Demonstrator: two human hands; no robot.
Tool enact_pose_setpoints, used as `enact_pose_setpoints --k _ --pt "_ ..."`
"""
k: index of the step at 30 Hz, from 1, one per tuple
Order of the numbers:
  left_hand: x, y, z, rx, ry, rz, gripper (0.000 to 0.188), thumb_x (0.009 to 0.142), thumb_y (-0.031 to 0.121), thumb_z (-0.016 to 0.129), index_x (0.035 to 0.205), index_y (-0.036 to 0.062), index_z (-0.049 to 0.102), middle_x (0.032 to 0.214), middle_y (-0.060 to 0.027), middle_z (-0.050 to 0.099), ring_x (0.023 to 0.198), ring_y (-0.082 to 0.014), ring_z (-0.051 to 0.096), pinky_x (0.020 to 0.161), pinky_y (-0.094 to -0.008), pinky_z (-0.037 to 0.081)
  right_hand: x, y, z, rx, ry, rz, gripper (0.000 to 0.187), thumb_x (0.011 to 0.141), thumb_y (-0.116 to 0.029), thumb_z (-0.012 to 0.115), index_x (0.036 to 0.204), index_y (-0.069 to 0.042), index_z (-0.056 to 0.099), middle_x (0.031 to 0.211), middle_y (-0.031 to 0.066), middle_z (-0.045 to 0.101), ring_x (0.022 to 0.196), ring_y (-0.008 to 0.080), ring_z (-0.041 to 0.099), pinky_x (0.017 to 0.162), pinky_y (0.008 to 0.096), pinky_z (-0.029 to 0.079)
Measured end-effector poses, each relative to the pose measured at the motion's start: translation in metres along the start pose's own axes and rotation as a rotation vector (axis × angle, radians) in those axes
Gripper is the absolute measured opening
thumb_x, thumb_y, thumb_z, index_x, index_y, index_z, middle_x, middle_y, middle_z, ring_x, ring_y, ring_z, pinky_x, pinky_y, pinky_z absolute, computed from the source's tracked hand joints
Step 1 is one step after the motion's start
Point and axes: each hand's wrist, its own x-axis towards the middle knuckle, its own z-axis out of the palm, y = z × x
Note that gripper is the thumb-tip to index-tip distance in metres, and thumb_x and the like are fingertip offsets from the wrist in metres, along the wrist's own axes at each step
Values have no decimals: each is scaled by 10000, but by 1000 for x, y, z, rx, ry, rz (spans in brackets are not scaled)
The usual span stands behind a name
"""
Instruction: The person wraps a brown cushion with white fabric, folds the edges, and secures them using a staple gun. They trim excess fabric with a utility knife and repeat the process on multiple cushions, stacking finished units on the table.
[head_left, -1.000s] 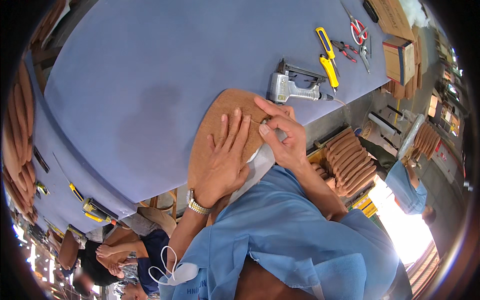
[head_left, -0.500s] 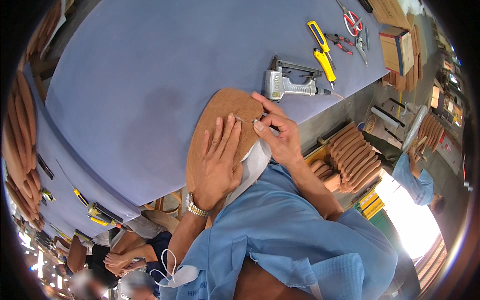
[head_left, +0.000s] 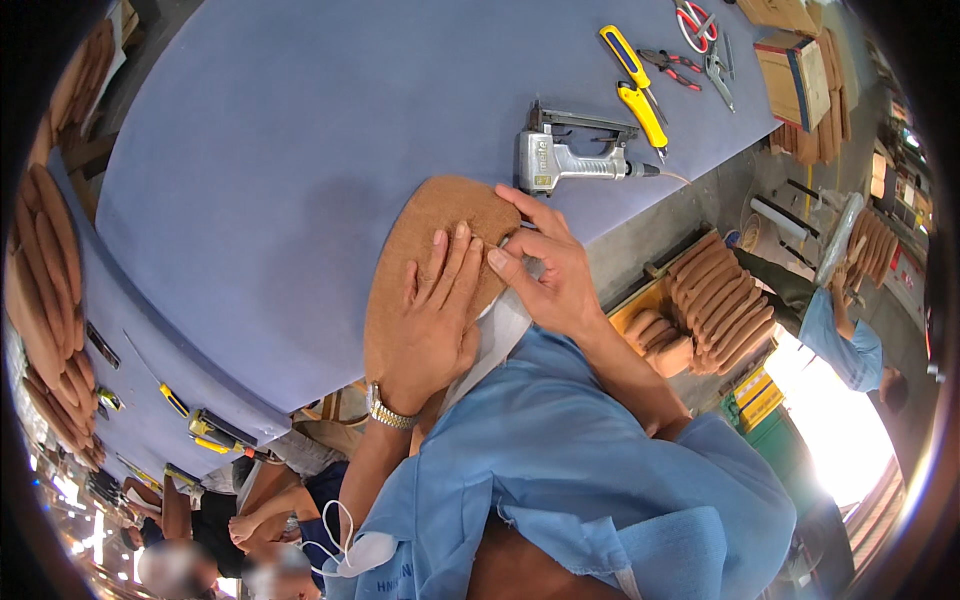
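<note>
A rounded pad covered in brown fabric [head_left: 445,205] rests over the near edge of the blue-topped table, close to my body. My left hand [head_left: 430,320] lies flat across it, fingers stretched out and pressing on the cloth. At the pad's right edge my right hand [head_left: 550,270] is closed, thumb and forefinger pinching the brown cover beside my left fingertips. White backing cloth [head_left: 497,330] shows below the pinch. What lies under the right fingers is partly hidden. Just beyond, a silver staple gun [head_left: 570,155] lies on its side.
Toward the far right of the table [head_left: 300,120] lie a yellow cutter [head_left: 642,115], a yellow-handled screwdriver [head_left: 625,55], pliers [head_left: 670,68] and red-handled scissors [head_left: 697,27]. Stacked brown pads [head_left: 715,305] stand at right. Co-workers are at lower left and far right.
My right thumb and forefinger have shifted slightly left, nearer my left fingertips, over the spot where a thin line in the cloth showed. The left hand stays flat on the pad.
</note>
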Motion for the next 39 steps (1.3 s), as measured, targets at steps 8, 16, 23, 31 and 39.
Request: enact_pose_setpoints --k 8,16,23,31,39 --pt "2 -2 -8 -81 8 -3 928 774 62 571 1646 60 252 1722 -158 214 1598 -345 174 1249 -598 163 -2 15 6 176 28 58 152 897 -91 764 810 6 688 1507 210 564 1203 329 576 1033 410 436" --pt "12 -15 -24 -336 103 -6 1021 732 14 617 1652 37 175 1710 -215 202 1590 -388 159 1257 -573 187 28 -26 2 8 41 -14 190 891 -123 767 785 8 680 1474 196 601 1087 302 603 984 397 452" --pt "39 -18 -34 -227 66 44 1028 719 111 637 1647 33 203 1717 -205 189 1598 -385 138 1253 -614 138 43 -11 1 66 -8 54 174 887 -112 772 795 8 687 1479 195 598 1050 272 590 969 372 453" --pt "44 -30 -37 -280 1 140 984 727 138 593 1640 31 243 1726 -193 173 1606 -371 116 1267 -589 108 42 -1 4 154 0 22 147 884 -117 771 817 -2 710 1498 181 585 1023 248 567 947 362 439" --pt "46 -30 -40 -304 6 171 882 862 165 636 1635 10 239 1715 -205 203 1602 -380 132 1274 -550 119 43 8 8 208 7 -8 127 876 -123 769 827 -14 727 1505 165 584 979 232 536 904 349 440"
